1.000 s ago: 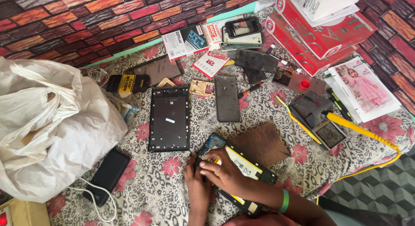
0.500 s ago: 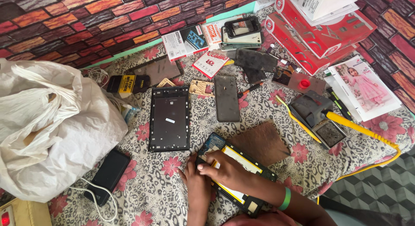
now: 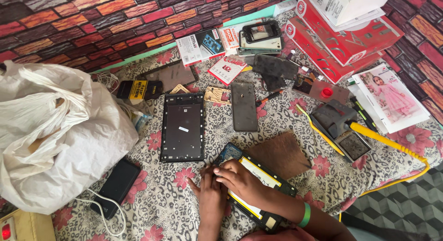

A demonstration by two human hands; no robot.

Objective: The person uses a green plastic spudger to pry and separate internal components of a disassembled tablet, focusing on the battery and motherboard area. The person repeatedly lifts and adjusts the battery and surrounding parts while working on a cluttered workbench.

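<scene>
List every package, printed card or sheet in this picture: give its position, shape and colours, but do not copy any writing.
Red flat box: top right, long, with white patches.
White box: stacked on the red one.
White card pack: top centre, rectangular, phone picture.
Red-and-white packet: just below it, tilted.
Black-and-yellow packet: beside the white bag.
Printed sheet: far right, white, pink-dressed figure.
</scene>
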